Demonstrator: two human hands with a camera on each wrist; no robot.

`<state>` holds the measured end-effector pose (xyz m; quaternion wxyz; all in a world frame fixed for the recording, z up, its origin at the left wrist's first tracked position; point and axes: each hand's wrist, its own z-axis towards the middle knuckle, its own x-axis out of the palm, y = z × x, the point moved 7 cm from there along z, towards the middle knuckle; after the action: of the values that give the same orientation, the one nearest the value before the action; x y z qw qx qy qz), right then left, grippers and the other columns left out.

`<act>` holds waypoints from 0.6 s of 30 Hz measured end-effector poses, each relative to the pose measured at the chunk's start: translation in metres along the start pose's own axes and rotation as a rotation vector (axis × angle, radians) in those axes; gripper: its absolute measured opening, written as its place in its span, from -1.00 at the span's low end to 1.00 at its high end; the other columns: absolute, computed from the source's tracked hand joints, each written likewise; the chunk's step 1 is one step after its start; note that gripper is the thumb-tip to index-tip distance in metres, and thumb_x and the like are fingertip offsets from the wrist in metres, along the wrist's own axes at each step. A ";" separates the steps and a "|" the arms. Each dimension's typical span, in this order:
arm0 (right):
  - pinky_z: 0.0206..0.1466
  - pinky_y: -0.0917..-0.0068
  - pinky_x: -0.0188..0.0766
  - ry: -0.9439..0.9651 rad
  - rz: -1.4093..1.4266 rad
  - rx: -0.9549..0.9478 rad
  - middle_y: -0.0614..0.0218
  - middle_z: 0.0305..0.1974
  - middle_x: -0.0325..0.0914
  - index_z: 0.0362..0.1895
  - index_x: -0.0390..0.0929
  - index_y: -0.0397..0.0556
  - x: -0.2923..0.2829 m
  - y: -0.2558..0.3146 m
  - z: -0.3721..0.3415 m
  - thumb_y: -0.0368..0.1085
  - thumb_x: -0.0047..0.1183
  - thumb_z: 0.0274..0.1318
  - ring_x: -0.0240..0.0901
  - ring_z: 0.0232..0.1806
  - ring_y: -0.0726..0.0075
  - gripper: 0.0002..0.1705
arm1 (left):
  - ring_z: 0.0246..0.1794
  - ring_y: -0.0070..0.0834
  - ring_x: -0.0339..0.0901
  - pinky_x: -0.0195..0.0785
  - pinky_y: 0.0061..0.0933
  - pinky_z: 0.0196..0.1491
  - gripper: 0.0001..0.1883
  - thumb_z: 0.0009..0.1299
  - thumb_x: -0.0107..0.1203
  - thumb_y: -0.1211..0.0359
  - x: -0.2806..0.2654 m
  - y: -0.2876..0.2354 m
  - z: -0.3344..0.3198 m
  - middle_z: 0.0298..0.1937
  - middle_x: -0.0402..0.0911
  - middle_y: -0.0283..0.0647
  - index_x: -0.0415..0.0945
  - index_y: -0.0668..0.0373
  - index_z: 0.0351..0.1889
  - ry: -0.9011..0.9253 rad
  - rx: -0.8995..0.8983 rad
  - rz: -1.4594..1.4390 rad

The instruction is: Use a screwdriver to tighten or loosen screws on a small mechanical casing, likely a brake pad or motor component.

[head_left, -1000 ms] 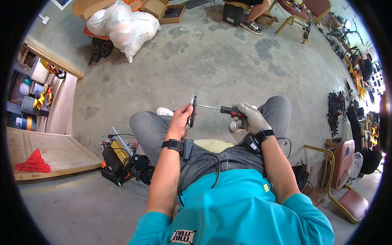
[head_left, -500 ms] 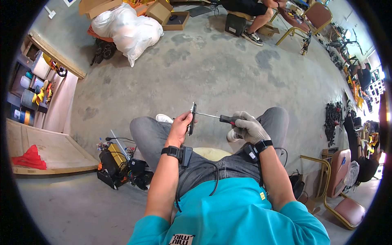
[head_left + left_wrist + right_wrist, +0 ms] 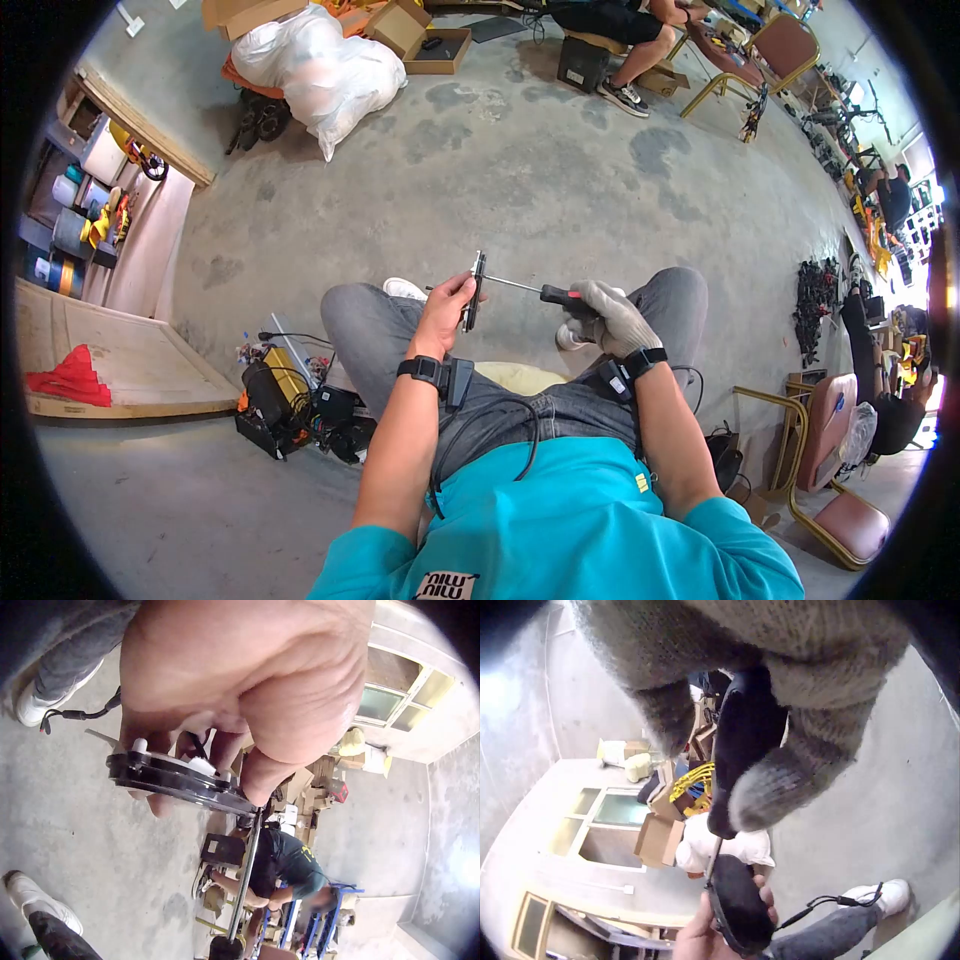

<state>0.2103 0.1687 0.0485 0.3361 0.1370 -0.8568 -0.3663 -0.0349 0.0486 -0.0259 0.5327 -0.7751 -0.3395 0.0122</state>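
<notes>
My bare left hand (image 3: pixel 440 318) holds a thin black oval housing (image 3: pixel 474 300) on edge between thumb and fingers. In the left wrist view, the housing (image 3: pixel 180 782) has pale posts on its inner side, and the thumb presses near one end. A thin cable trails from it in the right wrist view. My right hand (image 3: pixel 617 320), in a grey knit glove, grips the black and red handle of a screwdriver (image 3: pixel 562 297). The metal shaft (image 3: pixel 246 877) reaches across to the housing, its tip right at the end beside the left thumb.
Electrical parts and cables (image 3: pixel 290 395) lie on the floor beside my left knee. A wooden board (image 3: pixel 140 360) with a red cloth stands at the left, a chair (image 3: pixel 835 430) at the right. Farther off are a white bag (image 3: pixel 325 75), an open box (image 3: pixel 440 52) and a seated person.
The head view has tilted, so the hands and surroundings sit lower in it. The gloved fingers have shifted around the screwdriver handle, while the tip stays at the housing.
</notes>
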 end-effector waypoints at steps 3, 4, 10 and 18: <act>-0.52 0.45 0.43 -0.033 -0.014 0.059 0.15 -0.25 0.54 0.15 0.40 -0.21 -0.012 -0.007 0.006 -0.30 0.05 0.37 0.51 -0.47 0.39 -0.64 | -0.13 -0.52 0.64 0.46 -0.54 -0.11 -0.59 0.57 0.12 0.25 0.001 -0.001 0.000 -0.13 0.71 -0.25 0.51 0.32 0.26 -0.004 0.007 -0.008; -0.52 0.45 0.43 -0.032 -0.013 0.060 0.15 -0.25 0.54 0.15 0.40 -0.21 -0.011 -0.008 0.007 -0.30 0.05 0.37 0.51 -0.47 0.39 -0.64 | -0.13 -0.52 0.64 0.46 -0.53 -0.11 -0.59 0.57 0.12 0.26 0.000 -0.001 -0.001 -0.13 0.71 -0.24 0.51 0.33 0.26 -0.005 0.001 -0.004; -0.63 0.40 0.34 -0.129 -0.035 -0.060 0.18 -0.26 0.53 0.09 0.42 -0.17 -0.008 0.000 0.005 -0.23 -0.02 0.44 0.49 -0.51 0.36 -0.70 | -0.15 -0.54 0.64 0.45 -0.55 -0.12 -0.59 0.57 0.12 0.26 0.000 0.000 0.000 -0.13 0.71 -0.24 0.51 0.32 0.26 -0.012 -0.002 -0.023; -0.59 0.43 0.40 -0.046 0.052 -0.020 0.20 -0.24 0.53 0.15 0.42 -0.15 -0.010 -0.002 0.003 -0.27 0.00 0.42 0.54 -0.47 0.34 -0.68 | -0.13 -0.53 0.64 0.47 -0.52 -0.12 -0.62 0.58 0.10 0.26 -0.002 0.001 0.000 -0.09 0.70 -0.26 0.53 0.31 0.23 -0.012 0.006 -0.023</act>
<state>0.2159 0.1740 0.0409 0.3270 0.1030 -0.8639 -0.3690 -0.0361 0.0477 -0.0275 0.5331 -0.7694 -0.3517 0.0118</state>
